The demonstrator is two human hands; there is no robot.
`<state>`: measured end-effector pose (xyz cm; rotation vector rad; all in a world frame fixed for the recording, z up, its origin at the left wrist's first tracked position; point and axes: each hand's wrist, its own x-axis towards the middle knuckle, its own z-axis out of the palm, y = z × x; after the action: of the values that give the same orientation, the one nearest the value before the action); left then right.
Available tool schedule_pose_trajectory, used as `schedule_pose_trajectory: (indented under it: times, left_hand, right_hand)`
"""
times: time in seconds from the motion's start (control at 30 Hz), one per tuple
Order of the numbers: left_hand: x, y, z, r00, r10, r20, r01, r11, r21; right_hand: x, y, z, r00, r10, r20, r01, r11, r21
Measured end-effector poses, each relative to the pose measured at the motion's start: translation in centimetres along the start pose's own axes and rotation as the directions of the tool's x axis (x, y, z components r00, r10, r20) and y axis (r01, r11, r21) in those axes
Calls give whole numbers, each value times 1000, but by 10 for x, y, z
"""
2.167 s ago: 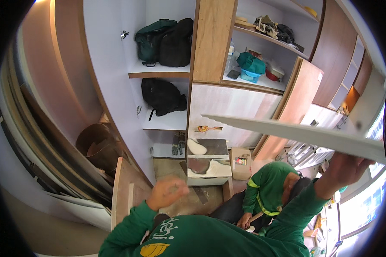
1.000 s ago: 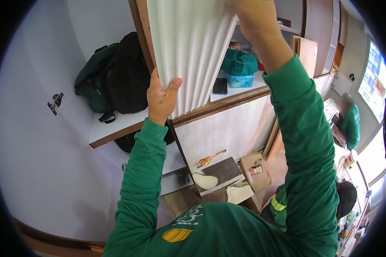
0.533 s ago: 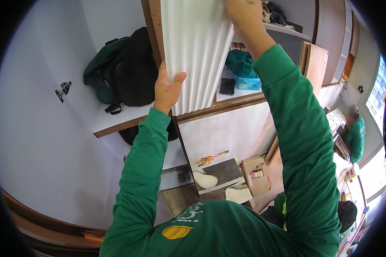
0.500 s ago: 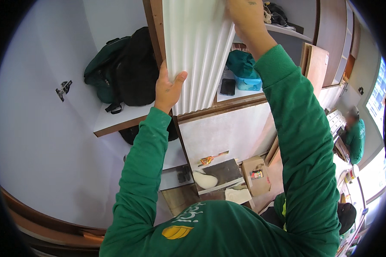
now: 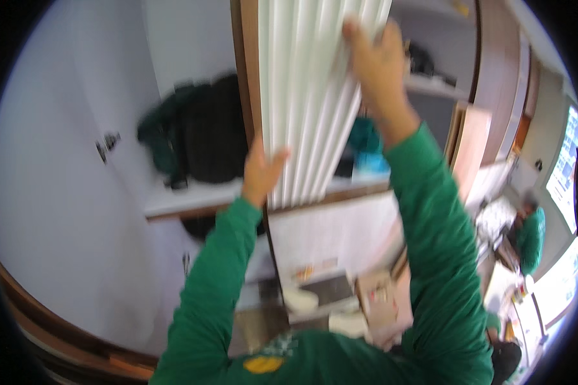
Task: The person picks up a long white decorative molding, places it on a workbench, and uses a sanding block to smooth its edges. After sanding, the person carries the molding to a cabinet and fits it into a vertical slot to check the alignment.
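A white fluted panel (image 5: 315, 96) stands upright in front of me against a brown wooden cabinet upright (image 5: 249, 77). My left hand (image 5: 262, 173) grips its lower left edge, thumb across the ribbed face and fingers mostly hidden at the side. Higher up, my right hand (image 5: 380, 74) holds the right edge, with the thumb on the front and the other fingers by the edge. The panel's lower end is near the top of a pale board (image 5: 334, 231), and its upper end runs out of view. Motion blurs both hands somewhat.
A dark backpack (image 5: 212, 135) sits on a shelf (image 5: 192, 200) to the left, beside a white door with a hinge (image 5: 107, 146). Right of the panel are shelves with a teal cloth (image 5: 366, 136). Below lies a cardboard box (image 5: 376, 296). Another person (image 5: 530, 237) is at far right.
The view has tilted upward, so the cabinet and panel appear lower. My right hand has come down along the panel's right edge; the left hand keeps its place at the lower left edge.
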<state>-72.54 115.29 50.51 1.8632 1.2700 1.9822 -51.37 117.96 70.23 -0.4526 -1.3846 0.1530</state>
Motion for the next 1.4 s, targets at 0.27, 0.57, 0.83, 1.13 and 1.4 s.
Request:
schedule_pose_trajectory:
  times: [0.27,0.57,0.83,1.13,1.4]
  left_hand:
    - [-19,-23,-15,996,86,-30,-87,995,-45]
    - [-7,-32,-6,992,115,-53,-115,993,-3]
    - [-17,-24,-4,991,124,-60,-121,992,44]
    - [-29,0,6,997,51,58,-59,986,153]
    - [-3,-2,21,982,171,85,-182,971,155]
  right_hand:
    - [-16,-6,19,997,4,-71,9,983,185]
    - [-5,48,42,997,30,-73,-20,991,136]
    - [-23,13,16,995,80,-58,-73,991,110]
    - [-35,19,-32,996,54,-68,-29,946,324]
    - [-11,56,-43,988,129,-88,-92,937,338]
